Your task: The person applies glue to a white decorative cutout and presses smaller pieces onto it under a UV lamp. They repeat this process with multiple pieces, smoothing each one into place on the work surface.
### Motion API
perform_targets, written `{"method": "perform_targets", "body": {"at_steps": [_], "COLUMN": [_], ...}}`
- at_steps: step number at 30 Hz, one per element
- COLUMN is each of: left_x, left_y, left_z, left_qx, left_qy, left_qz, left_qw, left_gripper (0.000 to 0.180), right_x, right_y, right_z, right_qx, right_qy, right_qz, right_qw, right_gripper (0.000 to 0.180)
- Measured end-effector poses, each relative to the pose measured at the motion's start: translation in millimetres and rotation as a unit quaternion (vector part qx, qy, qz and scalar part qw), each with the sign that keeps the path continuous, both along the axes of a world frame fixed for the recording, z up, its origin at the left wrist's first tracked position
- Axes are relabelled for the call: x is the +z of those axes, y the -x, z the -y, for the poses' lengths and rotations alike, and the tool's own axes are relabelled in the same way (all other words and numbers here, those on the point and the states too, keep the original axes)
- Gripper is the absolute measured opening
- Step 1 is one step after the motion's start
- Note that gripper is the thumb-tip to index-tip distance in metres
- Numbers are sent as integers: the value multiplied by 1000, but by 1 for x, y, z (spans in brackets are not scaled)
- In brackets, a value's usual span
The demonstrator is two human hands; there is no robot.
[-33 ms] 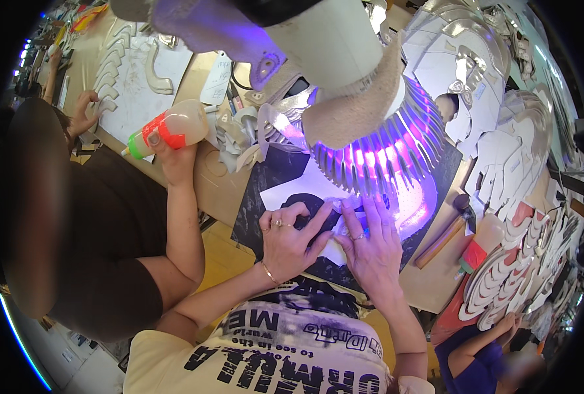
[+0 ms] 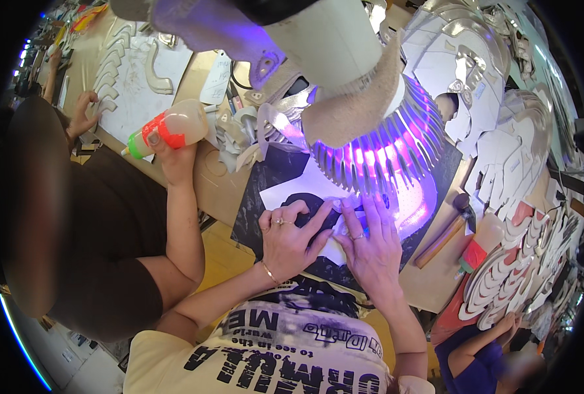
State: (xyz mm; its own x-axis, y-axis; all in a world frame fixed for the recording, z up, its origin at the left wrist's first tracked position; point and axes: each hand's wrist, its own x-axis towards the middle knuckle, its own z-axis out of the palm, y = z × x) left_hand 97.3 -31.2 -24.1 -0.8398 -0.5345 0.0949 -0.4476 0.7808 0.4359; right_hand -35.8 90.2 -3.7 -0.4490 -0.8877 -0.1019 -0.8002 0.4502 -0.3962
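My left hand (image 2: 291,241) lies over a rounded black piece (image 2: 303,201), some fingers curled on it, the index finger and thumb reaching right. Beside it, my right hand (image 2: 375,248) rests flat, fingers stretched forward and close together. Between the two hands sits a small pale, shiny piece (image 2: 340,227); its kind I cannot make out, and the fingers partly cover it. Both hands work on a white sheet (image 2: 280,196) laid on a dark board (image 2: 247,215). Just beyond my fingertips hangs a ribbed lamp (image 2: 384,154) casting purple light.
At left, a co-worker's hand holds a glue bottle (image 2: 177,126) with a red band. A hammer (image 2: 442,241) and another red-banded bottle (image 2: 481,246) lie at right. Stacked curved pieces (image 2: 502,282) and white cut-out patterns (image 2: 515,148) cover the right side. Another person sits at lower right.
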Motion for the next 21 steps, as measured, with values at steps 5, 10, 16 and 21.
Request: {"method": "perform_targets", "body": {"at_steps": [5, 10, 16, 21], "left_x": [-2, -5, -6, -8], "left_y": [0, 3, 5, 5], "left_z": [-1, 0, -4, -4], "left_qx": [-14, -10, 8, 7], "left_qy": [24, 44, 56, 65], "left_qz": [16, 13, 9, 9], "left_qw": [999, 999, 998, 998], "left_gripper": [48, 49, 49, 48], "right_x": [-3, -7, -7, -14], "right_y": [0, 2, -7, -12], "right_z": [-1, 1, 1, -1], "right_qx": [6, 14, 6, 39], "right_qy": [5, 14, -25, 20], "right_qz": [-6, -16, -53, -30], "right_qw": [1000, 1000, 998, 999], "right_gripper": [60, 61, 59, 63]}}
